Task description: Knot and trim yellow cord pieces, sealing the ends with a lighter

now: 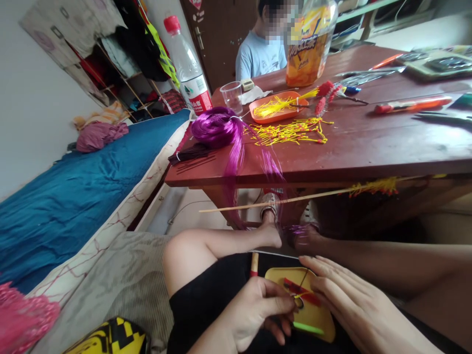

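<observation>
My left hand (254, 314) is closed in a pinch on small yellow and red pieces at the middle of a yellow board (313, 324) that lies on my lap. My right hand (354, 305) rests with its fingers stretched flat over the board's right side, beside a red strip (306, 295). A thin wooden stick (254, 264) pokes up behind my left hand. Purple threads (217, 129) hang from the table's edge down toward my knees. A long stick with yellow stamens (372, 188) lies across under the table edge.
The red wooden table (368, 147) carries loose yellow stamens (291, 132), an orange tray (276, 108), a plastic cup (232, 96), a water bottle (188, 69), a snack jar (309, 44) and tools. Another person (261, 49) sits at the far side. A bed with a blue cover (84, 191) lies left.
</observation>
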Demonstrator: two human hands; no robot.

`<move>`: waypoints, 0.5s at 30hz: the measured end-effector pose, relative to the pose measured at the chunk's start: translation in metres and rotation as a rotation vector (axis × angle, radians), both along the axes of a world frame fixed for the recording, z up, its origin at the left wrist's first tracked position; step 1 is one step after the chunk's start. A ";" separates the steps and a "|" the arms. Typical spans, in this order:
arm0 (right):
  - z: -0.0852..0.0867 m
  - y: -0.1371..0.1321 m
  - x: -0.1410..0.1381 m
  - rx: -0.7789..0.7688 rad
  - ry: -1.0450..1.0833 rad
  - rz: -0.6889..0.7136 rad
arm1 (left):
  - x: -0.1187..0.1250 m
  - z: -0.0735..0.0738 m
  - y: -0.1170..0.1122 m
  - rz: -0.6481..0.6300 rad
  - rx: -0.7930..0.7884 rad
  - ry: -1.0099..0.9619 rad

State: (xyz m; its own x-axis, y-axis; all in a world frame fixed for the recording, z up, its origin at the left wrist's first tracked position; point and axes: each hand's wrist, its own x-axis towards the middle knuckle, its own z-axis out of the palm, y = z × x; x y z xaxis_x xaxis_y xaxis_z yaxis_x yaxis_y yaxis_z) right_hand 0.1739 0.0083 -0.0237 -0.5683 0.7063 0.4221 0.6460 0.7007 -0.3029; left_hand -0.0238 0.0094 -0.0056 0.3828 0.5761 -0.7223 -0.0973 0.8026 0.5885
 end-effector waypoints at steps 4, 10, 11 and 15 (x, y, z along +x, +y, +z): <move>0.007 0.002 -0.002 0.095 0.008 0.032 | 0.003 -0.001 0.003 0.024 -0.095 -0.033; 0.019 0.008 -0.001 0.185 -0.077 0.106 | 0.005 0.000 0.006 0.009 -0.198 -0.088; 0.020 0.009 -0.001 0.198 -0.092 0.118 | 0.005 0.000 0.006 0.004 -0.201 -0.090; 0.021 0.011 -0.002 0.230 -0.129 0.141 | 0.005 -0.001 0.005 -0.024 -0.189 -0.096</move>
